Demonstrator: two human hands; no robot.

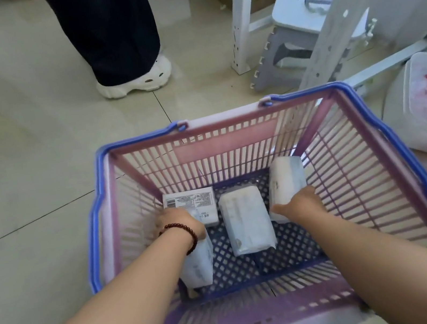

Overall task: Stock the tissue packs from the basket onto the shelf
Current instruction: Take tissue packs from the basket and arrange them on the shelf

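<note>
I see the pink basket (231, 141) on the tiled floor (32, 135), four tissue packs on its mesh bottom. My right hand (297, 203) grips the far-right pack (285, 178), tilted against the wall. My left hand (178, 221) holds the near-left pack (200, 266); one flat pack (246, 220) lies between, another (190, 201) behind the left hand.

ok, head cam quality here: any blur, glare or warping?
Head view: wide-angle bend curves the basket rim; soft daylight, faint sheen on the floor, no hard shadows; centre tissue pack fairly sharp; frame edges and forearms soft.
</note>
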